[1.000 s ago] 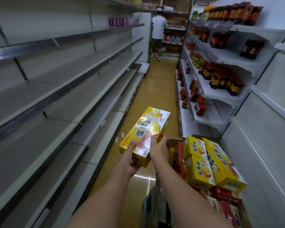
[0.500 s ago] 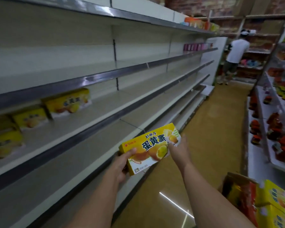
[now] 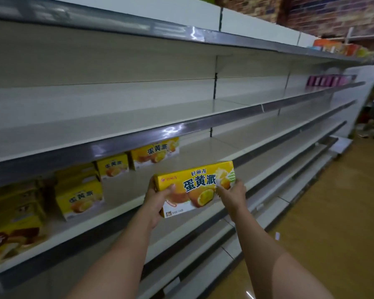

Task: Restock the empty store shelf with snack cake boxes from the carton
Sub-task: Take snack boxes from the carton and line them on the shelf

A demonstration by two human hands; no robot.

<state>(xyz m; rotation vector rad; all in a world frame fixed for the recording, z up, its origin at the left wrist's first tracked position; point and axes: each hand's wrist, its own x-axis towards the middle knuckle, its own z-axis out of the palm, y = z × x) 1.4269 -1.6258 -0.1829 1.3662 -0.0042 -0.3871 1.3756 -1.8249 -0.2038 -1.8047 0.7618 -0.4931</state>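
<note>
Held face-out between left hand (image 3: 158, 198) and right hand (image 3: 232, 194), each clamped on one end of the snack cake box (image 3: 194, 187), printed front kept toward the aisle; hovering just before the shelf (image 3: 125, 190); stocked boxes (image 3: 154, 153) beyond and leftward of the grip, probably the row to extend.

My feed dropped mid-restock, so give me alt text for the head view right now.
Both hands hold a yellow snack cake box upright in front of a mostly bare shelf, the left hand at its left end, the right hand at its right. Matching boxes already stand on that shelf to the left.
</note>
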